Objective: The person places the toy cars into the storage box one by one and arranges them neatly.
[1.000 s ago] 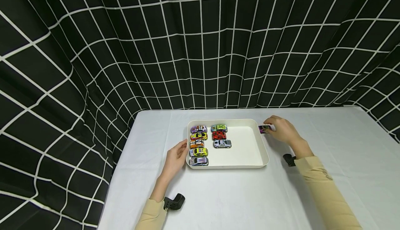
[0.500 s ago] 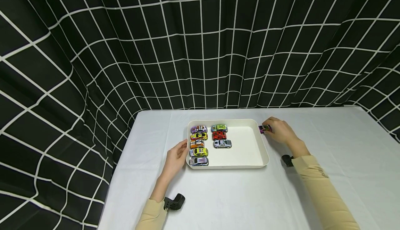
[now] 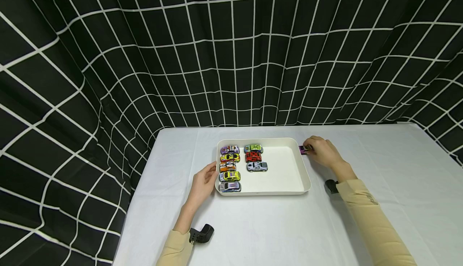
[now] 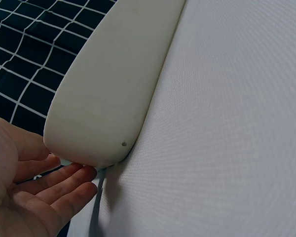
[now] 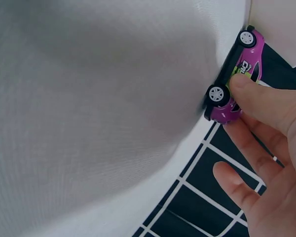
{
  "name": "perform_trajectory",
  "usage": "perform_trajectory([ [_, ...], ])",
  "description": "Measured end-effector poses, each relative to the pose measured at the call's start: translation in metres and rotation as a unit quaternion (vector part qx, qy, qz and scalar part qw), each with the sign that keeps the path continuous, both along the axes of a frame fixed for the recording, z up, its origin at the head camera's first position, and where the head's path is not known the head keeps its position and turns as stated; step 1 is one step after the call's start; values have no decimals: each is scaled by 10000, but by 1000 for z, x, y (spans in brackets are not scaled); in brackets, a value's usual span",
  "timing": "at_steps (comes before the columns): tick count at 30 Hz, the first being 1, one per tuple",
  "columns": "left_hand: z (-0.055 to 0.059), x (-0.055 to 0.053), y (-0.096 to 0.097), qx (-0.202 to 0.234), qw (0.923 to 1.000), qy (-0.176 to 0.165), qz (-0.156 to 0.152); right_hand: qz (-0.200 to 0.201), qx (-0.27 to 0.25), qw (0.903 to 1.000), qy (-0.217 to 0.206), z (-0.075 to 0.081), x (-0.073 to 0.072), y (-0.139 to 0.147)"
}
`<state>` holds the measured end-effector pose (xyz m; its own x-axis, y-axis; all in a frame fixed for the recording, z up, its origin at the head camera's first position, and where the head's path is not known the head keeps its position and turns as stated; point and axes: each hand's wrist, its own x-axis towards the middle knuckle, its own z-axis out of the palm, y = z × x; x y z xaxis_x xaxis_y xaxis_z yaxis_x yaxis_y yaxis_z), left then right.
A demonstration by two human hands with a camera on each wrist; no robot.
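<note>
A white tray (image 3: 282, 177) lies on the table with several small toy cars inside. My left hand (image 3: 203, 183) rests at the tray's left wall, its fingertips right at the rounded corner in the left wrist view. Just outside the tray's upper right side is a purple toy car (image 5: 240, 74) with black underside and green lettering. My right hand (image 3: 322, 151) pinches this car, the thumb on its near side in the right wrist view; the other fingers are partly hidden behind it. In the head view the hand covers the car's right end.
Five-car column at the tray's left includes a silver car (image 3: 230, 187) at the bottom. A second column holds a green car (image 3: 253, 148), a red car (image 3: 253, 156) and a grey pickup (image 3: 257, 166). A black gridded curtain (image 3: 253, 57) hangs behind the white-clothed table (image 3: 260, 230).
My right hand has shifted slightly left and closer round the purple toy car, which stays beside the tray's right wall. The left hand and the cars in the tray have not moved.
</note>
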<state>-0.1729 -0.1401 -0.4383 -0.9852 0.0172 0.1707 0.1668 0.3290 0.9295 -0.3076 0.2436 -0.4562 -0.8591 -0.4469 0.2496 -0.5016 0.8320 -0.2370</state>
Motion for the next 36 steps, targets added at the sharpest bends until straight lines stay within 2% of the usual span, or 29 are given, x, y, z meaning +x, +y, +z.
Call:
perform_trajectory([
  [5,-1,0,0,-62,10000,72,-4,-60,4,9999,151,1,2,2],
  [10,0,0,0,-89,9999,50,-14,-175,-9,9995,244,9,6,6],
  [19,1,0,0,-89,10000,11,20,-167,-123,9969,763,25,14,8],
  [26,0,0,0,-130,9999,-47,65,-91,-124,9964,835,40,24,-5],
  [30,1,1,0,-123,9999,-21,41,87,-91,9960,887,47,32,-18],
  [36,2,1,0,-145,9999,-26,2,298,73,9969,722,54,43,-38],
])
